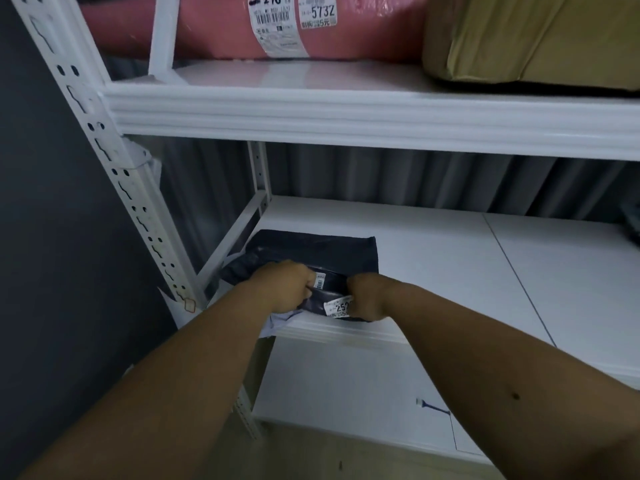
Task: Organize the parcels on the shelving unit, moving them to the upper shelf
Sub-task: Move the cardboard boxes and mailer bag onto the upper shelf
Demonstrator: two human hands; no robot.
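A black plastic parcel [311,249] with white labels lies at the front left corner of the middle white shelf [433,258]. My left hand [284,287] grips its near left edge and my right hand [367,297] grips its near right edge by a numbered label. On the upper shelf [346,112] rest a long pink parcel [214,32] with barcode labels and a tan taped parcel [530,36] to its right.
A white perforated upright [104,147] runs down the left, beside a dark wall [41,237]. A lower white shelf [346,386] shows beneath my arms. A dark object [632,223] peeks in at the right edge of the middle shelf.
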